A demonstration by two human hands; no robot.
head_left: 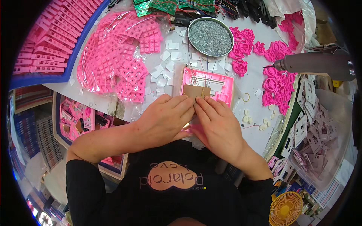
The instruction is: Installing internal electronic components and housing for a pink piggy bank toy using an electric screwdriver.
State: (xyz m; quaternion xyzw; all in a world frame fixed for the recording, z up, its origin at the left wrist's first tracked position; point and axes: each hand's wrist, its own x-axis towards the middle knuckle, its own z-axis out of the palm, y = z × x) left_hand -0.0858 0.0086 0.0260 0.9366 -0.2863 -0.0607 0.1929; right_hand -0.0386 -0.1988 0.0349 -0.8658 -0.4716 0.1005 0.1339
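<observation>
At the middle of the table, a flat brown board (195,91) with several thin wires rising from its far side is gripped by both hands. My left hand (167,115) closes on its near left edge. My right hand (218,122) holds the near right edge, its fingertips almost meeting those of the left. Behind and beneath the board lies a pink plastic housing (228,84) with a pale strip across it. My fingers and the board cover the near part of that housing.
A round tin of small screws (210,37) stands beyond the housing. Bagged pink keypads (117,56) lie left, among white paper squares (175,55). Pink ring parts (277,84) and white wheels (247,119) are on the right, where a grey power screwdriver (313,62) juts in.
</observation>
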